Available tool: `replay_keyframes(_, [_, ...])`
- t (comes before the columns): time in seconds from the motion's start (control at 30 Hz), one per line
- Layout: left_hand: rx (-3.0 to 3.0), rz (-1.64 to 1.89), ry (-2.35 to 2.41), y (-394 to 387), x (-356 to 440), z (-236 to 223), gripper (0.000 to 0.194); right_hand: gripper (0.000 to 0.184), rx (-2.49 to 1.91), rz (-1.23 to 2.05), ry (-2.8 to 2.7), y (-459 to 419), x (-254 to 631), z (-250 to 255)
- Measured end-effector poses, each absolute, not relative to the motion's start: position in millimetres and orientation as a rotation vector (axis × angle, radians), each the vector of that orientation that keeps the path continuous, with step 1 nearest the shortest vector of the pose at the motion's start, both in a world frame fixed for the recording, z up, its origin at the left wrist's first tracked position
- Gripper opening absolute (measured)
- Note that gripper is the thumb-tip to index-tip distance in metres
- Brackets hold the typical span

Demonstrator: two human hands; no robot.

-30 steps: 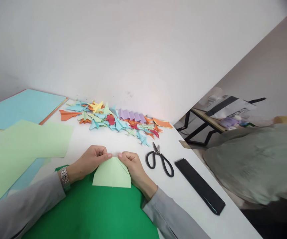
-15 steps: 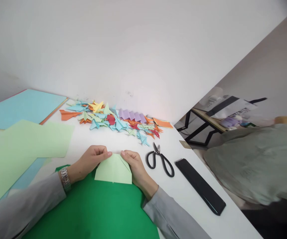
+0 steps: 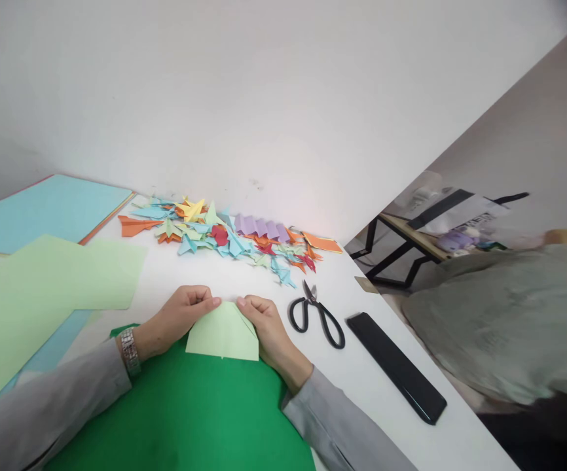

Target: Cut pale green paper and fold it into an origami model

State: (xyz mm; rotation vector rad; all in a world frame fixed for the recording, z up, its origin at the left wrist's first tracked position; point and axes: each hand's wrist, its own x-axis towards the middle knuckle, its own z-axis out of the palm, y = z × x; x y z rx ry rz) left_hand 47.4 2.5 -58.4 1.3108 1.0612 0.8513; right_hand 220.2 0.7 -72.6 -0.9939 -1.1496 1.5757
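A pale green sheet of paper [image 3: 223,332], with its two upper corners slanted inward, is held between my hands. My left hand [image 3: 185,313] pinches its upper left edge between thumb and curled fingers. At the upper right edge my right hand [image 3: 267,325] grips it the same way, and a fold line shows beside that thumb. Below the paper lies a large green sheet [image 3: 200,412], over which both forearms reach. Black-handled scissors [image 3: 315,315] rest just right of my right hand.
Many small folded paper shapes [image 3: 229,239] are heaped along the wall. Light green sheets [image 3: 42,294] and a blue sheet stack [image 3: 57,209] lie at left. A long black object [image 3: 396,366] sits at right. Beyond the table edge is a person in a grey-green top [image 3: 499,320].
The pale green paper has shifted very slightly up and left, with my right thumb moving a little along. Both hands keep their hold; all else looks the same.
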Motion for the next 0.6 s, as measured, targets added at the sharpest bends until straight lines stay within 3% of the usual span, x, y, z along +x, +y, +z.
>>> replay_keyframes(0.6, [1.237, 0.798, 0.879, 4.4, 44.1, -63.7, 0.040, 0.044, -1.077, 1.547, -1.016, 2.2, 219.0, -73.0])
